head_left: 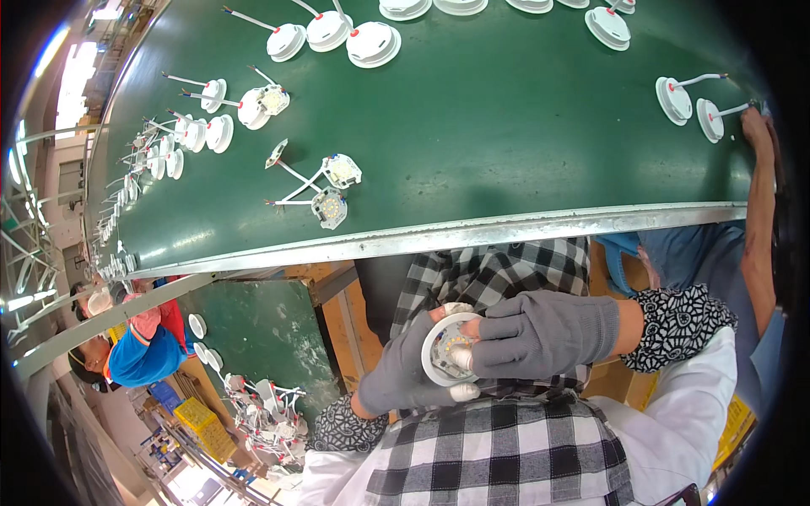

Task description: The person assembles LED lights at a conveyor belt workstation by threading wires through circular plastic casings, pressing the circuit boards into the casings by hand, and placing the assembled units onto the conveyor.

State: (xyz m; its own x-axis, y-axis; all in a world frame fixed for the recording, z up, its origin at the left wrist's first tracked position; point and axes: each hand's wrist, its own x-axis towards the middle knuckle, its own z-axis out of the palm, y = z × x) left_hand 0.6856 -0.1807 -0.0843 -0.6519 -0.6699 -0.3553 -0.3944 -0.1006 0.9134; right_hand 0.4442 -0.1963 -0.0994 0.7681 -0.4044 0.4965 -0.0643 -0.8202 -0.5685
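Note:
Over my lap, my left hand (409, 363), in a grey fingerless glove, is closed around a round white lamp housing (428, 363). Its open side faces up, and an LED circuit board (445, 339) with small yellowish chips lies inside. My right hand (536, 333), gloved the same way, reaches across with bent fingers, its fingertips pressing on the board within the rim. White coverings show on some fingertips. Beyond the metal edge, several loose LED boards (330, 207) with white wires lie on the green belt (472, 126).
Several white lamp housings (374, 45) with wires stand along the belt. Its metal edge (472, 228) runs in front of me. At left, a green side table (270, 329) bears a pile of wired boards (266, 422). A co-worker's hand (757, 128) touches a lamp's wire at right.

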